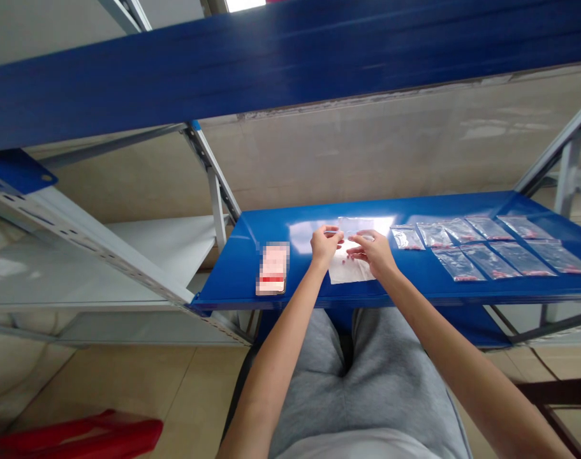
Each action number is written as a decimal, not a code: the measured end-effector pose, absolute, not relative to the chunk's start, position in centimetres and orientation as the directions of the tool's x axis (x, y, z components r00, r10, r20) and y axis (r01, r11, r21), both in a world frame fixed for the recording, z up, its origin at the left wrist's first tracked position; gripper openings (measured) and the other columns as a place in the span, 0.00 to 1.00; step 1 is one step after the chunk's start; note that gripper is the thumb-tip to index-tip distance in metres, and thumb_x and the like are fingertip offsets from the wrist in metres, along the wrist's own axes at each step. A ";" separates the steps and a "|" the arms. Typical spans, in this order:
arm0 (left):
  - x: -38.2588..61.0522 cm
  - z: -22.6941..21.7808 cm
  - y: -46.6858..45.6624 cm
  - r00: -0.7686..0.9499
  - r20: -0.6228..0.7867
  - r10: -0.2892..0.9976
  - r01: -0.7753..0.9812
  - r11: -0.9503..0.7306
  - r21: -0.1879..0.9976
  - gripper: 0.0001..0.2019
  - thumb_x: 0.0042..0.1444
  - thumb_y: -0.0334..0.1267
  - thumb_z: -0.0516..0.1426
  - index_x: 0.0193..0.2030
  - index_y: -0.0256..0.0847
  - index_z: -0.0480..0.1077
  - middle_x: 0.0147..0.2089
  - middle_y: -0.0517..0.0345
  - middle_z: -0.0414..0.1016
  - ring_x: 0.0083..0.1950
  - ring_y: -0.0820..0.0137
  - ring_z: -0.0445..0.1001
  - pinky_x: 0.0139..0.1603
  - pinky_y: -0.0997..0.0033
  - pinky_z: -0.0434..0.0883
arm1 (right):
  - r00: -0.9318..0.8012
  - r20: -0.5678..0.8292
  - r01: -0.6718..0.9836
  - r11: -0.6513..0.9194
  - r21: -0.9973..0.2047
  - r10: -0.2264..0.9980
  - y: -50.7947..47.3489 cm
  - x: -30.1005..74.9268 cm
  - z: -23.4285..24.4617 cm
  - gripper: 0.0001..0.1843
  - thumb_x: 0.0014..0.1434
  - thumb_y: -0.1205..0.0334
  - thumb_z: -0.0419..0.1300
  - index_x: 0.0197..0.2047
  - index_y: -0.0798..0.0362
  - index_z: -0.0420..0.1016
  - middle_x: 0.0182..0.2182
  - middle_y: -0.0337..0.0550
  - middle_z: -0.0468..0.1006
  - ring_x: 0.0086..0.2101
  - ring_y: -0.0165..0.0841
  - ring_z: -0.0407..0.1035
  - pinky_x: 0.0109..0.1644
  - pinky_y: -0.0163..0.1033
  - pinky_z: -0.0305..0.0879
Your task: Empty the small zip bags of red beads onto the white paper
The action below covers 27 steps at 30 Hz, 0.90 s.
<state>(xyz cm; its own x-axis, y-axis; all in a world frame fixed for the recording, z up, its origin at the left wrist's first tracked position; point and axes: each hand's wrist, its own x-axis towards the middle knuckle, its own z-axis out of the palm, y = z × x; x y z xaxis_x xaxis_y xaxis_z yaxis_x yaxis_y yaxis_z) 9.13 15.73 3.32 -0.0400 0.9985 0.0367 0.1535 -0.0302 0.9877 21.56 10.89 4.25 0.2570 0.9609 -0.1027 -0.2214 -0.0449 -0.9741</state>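
Observation:
Both hands meet over the blue shelf [242, 280] in front of me. My left hand [324, 245] pinches the left edge of a small clear plastic bag [351, 231], fingers curled. On the bag's right side my right hand [374, 250] grips it with bent fingers. Under the hands lies a white sheet or bag [350, 271] flat on the shelf. Tiny red pieces seem to sit by my right fingertips, too small to name.
Several filled clear bags with red contents [486, 245] lie in two rows on the shelf's right half. A blurred pink and red object [272, 268] rests at the left. A blue beam [290, 70] spans overhead. Grey shelving [127, 255] stands left; a red thing [80, 437] lies on the floor.

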 end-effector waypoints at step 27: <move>6.4 3.2 17.1 0.150 0.401 0.904 0.817 -0.342 0.464 0.08 0.62 0.36 0.63 0.47 0.42 0.80 0.51 0.48 0.75 0.53 0.59 0.74 0.56 0.60 0.71 | -0.183 0.308 0.890 0.290 -0.351 0.934 8.4 29.3 1.3 0.14 0.68 0.63 0.56 0.46 0.49 0.84 0.49 0.48 0.84 0.44 0.47 0.71 0.55 0.50 0.67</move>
<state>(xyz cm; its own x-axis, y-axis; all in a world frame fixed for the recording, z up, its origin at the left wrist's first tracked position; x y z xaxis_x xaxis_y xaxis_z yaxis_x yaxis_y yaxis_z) 6.40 17.10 3.24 0.1504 0.9036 0.4010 0.8168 -0.3421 0.4645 29.30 8.35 1.32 -0.1830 0.9338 0.3075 0.8904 0.2901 -0.3508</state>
